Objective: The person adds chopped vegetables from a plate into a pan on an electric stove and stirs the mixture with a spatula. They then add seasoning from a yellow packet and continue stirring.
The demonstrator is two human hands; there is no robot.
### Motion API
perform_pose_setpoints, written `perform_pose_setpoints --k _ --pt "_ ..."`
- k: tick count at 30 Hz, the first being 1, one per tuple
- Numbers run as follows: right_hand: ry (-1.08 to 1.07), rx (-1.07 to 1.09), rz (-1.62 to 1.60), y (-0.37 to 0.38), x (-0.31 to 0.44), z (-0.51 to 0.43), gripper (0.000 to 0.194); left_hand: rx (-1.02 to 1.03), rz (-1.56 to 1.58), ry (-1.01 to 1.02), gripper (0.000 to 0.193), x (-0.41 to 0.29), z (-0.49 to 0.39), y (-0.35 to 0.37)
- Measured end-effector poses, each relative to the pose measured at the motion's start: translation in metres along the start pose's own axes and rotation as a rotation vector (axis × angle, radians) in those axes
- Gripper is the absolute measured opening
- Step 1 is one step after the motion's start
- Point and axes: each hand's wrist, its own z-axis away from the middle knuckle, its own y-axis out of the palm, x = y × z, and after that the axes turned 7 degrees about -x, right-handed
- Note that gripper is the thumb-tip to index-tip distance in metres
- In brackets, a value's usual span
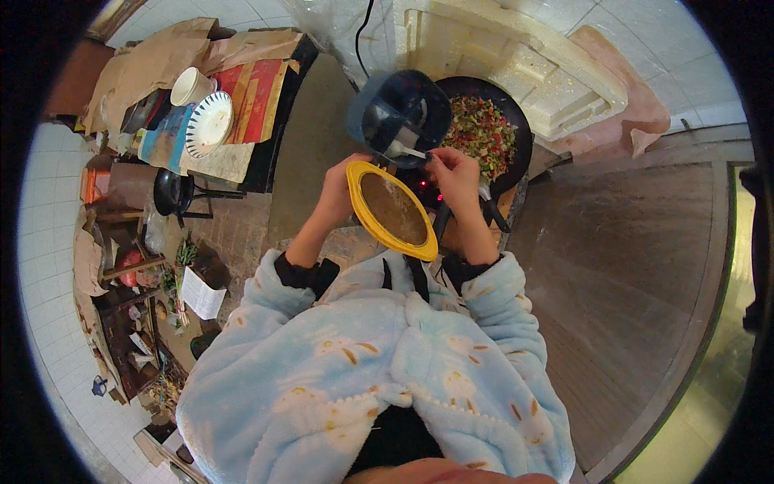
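Observation:
A dark translucent plastic container (pixel 399 103) with a yellow-rimmed lid (pixel 393 209) flipped open towards me is held up beside the wok. My left hand (pixel 340 187) grips it near the lid, with some fingers hidden behind the yellow rim. Between the fingers of my right hand (pixel 455 178) is a small white spoon (pixel 411 151), its bowl inside the container near some white matter. Just beyond that hand, a black wok (pixel 525 133) holds chopped red and green vegetables (pixel 481 133). A utensil with a metallic neck (pixel 485 191) leans at the wok's near edge.
Red lights (pixel 440 197) glow below the container. A white foam panel (pixel 562 78) stands behind the wok. On the left table are a patterned bowl (pixel 208 126) and a paper-like cup (pixel 190 86). A black stool (pixel 172 192) stands below them, and a grey wooden door (pixel 611 272) is at right.

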Motion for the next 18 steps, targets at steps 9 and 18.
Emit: perform_pose_setpoints --k 9,18 --pt "0.187 -0.023 -0.259 -0.042 0.004 -0.012 0.017 -0.106 0.011 0.003 0.026 0.048 -0.001 0.009" --pt "0.038 -0.288 -0.169 -0.11 -0.04 -0.03 0.011 -0.182 0.241 -0.164 0.038 0.082 0.007 -0.024"
